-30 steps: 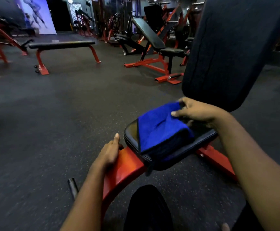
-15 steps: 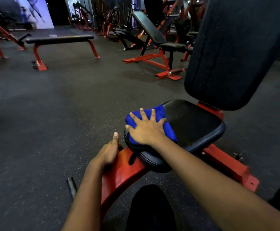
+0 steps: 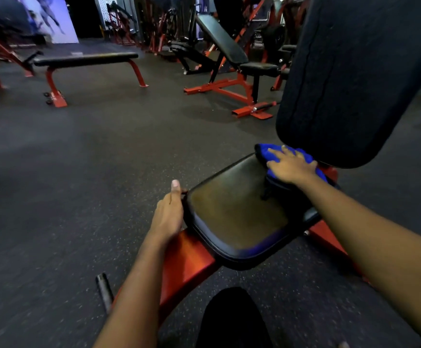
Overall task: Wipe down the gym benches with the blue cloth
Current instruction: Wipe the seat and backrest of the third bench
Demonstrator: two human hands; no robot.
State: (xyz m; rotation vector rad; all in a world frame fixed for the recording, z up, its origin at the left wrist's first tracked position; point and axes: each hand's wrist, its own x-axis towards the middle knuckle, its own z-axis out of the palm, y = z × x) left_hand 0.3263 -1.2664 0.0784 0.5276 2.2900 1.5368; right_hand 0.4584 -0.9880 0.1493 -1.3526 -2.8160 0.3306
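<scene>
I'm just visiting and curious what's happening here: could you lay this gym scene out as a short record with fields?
Place: gym, dark rubber floor
Right hand: flat, fingers spread, pressing the blue cloth
Cloth position: far end of the black padded seat, below the tall black backrest
Left hand: against the seat's left edge, thumb straight, fingers hidden
Frame: red steel frame under the seat
Background: black flat bench with red legs; black incline bench

Speckled dark floor (image 3: 79, 172), lit wall poster (image 3: 54, 18)
</scene>
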